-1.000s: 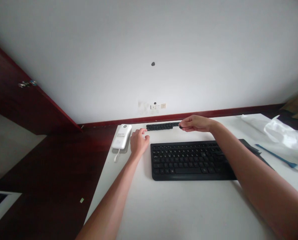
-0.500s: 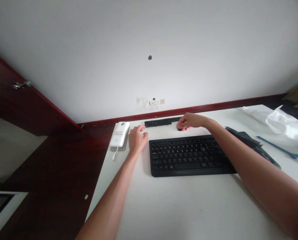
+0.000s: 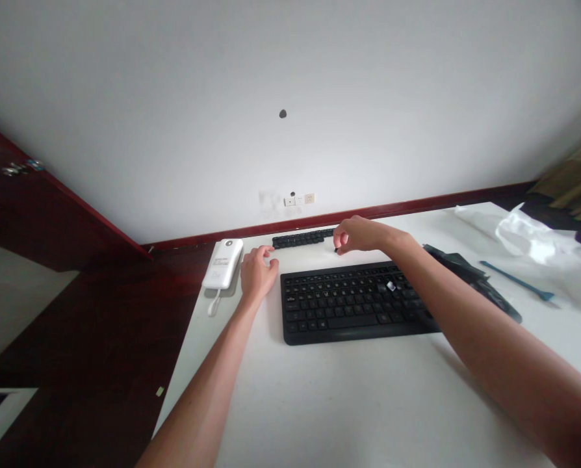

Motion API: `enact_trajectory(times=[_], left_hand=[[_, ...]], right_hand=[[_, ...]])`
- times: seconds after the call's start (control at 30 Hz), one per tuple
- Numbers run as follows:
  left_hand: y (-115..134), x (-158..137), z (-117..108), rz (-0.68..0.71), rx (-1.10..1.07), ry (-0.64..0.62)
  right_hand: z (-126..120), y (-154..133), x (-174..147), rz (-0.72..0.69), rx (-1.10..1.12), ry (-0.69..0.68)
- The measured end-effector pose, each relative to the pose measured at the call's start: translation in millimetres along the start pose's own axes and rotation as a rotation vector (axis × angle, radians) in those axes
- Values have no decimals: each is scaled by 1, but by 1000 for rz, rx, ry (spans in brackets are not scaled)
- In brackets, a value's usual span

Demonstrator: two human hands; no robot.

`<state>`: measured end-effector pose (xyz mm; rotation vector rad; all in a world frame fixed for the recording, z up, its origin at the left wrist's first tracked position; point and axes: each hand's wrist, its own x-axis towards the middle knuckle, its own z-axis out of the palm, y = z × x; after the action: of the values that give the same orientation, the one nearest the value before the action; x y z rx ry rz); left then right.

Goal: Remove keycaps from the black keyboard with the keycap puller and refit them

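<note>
My right hand (image 3: 348, 235) is closed in a pinch on a small black keycap (image 3: 336, 250), low over the table by the right end of several rows of loose black keycaps (image 3: 297, 240). Its fingers partly cover the keycap. My left hand (image 3: 259, 270) rests on the table with fingers loosely apart, the index finger reaching toward the left end of those rows; it holds nothing. Nearer to me lies a black keyboard (image 3: 351, 321), its right part hidden under my right forearm. A small pale spot shows among its keys.
A white power bank (image 3: 223, 265) with a strap lies at the table's left edge. To the right are black plastic-looking pieces (image 3: 459, 263), a blue pry tool (image 3: 517, 281) and a crumpled clear plastic bag (image 3: 539, 240). The wall stands behind the table (image 3: 349, 396).
The view has turned slightly to the right. My right hand, with the keycap, has come a little nearer to the loose rows. A pale spot now shows on the keyboard. My left hand stays put.
</note>
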<state>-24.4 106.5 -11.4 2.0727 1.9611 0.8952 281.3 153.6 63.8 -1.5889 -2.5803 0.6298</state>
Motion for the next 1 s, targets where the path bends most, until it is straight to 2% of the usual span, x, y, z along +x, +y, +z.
enact_trajectory(times=[0.2,0.47,0.77,0.9,1.0], left_hand=[[-1,0,2,2,2,4],[-1,1,1,-14,-7,-6],[-1,1,1,-10,-6,-2],[-1,1,1,-21,-15,-1],[-1,1,1,-23,-17,-2]], right_hand=[[12,3,9,4,-8,18],[18,-1,9,-38,-27,177],[26,-1,14,9,-25,284],[21,-4,10,73,-48,300],[15,-6,6,175,-112,255]])
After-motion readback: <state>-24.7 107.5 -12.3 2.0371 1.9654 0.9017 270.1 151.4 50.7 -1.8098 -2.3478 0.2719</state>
